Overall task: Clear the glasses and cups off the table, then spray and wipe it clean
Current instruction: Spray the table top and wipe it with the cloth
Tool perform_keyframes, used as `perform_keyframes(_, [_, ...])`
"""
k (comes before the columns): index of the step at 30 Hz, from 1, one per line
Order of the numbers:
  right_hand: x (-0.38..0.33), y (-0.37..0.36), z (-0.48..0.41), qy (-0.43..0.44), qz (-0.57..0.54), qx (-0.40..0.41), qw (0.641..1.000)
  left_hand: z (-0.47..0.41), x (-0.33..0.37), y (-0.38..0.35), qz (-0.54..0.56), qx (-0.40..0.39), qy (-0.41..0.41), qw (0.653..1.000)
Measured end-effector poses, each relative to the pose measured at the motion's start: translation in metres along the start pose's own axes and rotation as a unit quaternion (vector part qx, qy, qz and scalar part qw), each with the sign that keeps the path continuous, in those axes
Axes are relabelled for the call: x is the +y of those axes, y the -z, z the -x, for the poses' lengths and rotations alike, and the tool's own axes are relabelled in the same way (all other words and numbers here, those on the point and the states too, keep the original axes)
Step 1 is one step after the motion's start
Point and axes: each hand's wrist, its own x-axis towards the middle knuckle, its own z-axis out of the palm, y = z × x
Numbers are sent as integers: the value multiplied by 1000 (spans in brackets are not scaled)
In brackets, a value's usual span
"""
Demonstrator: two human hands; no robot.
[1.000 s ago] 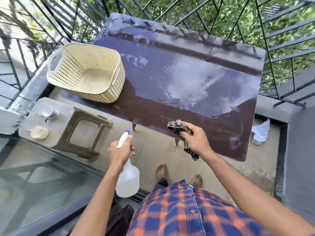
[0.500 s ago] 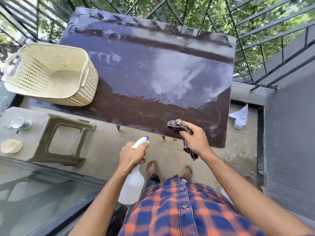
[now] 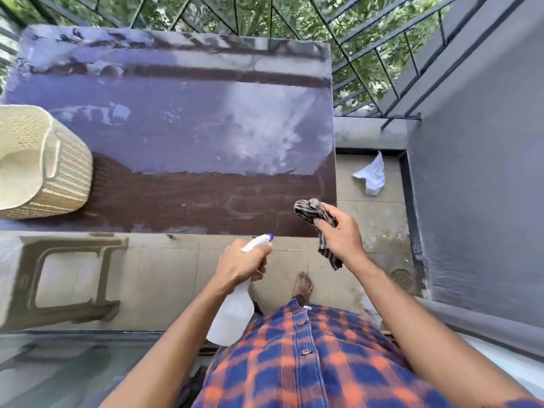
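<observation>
The dark brown table point(image 3: 182, 198) fills the upper middle of the view, its top glossy and streaked with wet patches. My left hand point(image 3: 240, 265) grips the neck of a white spray bottle point(image 3: 232, 316) with a blue-tipped nozzle, held just below the table's near edge. My right hand point(image 3: 341, 231) grips a striped dark cloth point(image 3: 309, 212) bunched over the table's near right corner, with one end hanging down. A cream woven basket point(image 3: 44, 163) stands on the table's left end. No glasses or cups are in view.
A grey plastic stool point(image 3: 67, 275) stands on the tiled floor at the left. A white rag point(image 3: 371, 176) lies on the floor right of the table. A grey wall point(image 3: 482, 172) rises at the right, with a black railing point(image 3: 382, 69) behind. A glass panel point(image 3: 59, 369) sits at the lower left.
The view has swung to the right, so the basket and stool slid left and the cups on the stool left the frame. Both hands moved right and closer together near the table's right corner.
</observation>
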Motion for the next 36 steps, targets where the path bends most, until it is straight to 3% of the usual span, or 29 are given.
perform_keyframes(8, [24,27,-17,-32,-14,73,997,-11,22,-30,-3,-22,-22,1000])
perform_keyframes(17, [38,30,-38,-17,-30,79,996,-18,35,-51,10,10,-15,1000])
perform_keyframes(24, [49,13,-62,145,203,24,968,-16,37,-45,91,112,-19,989])
perform_keyframes(28, [56,-7,-52,289,305,-49,906,-20,31,-31,135,181,-10,974])
perform_keyframes(33, [70,18,-86,409,339,-115,839,-20,25,-19,147,212,-12,966])
perform_keyframes(36, [50,25,-156,358,328,-71,871,-16,26,-14,148,225,-15,963])
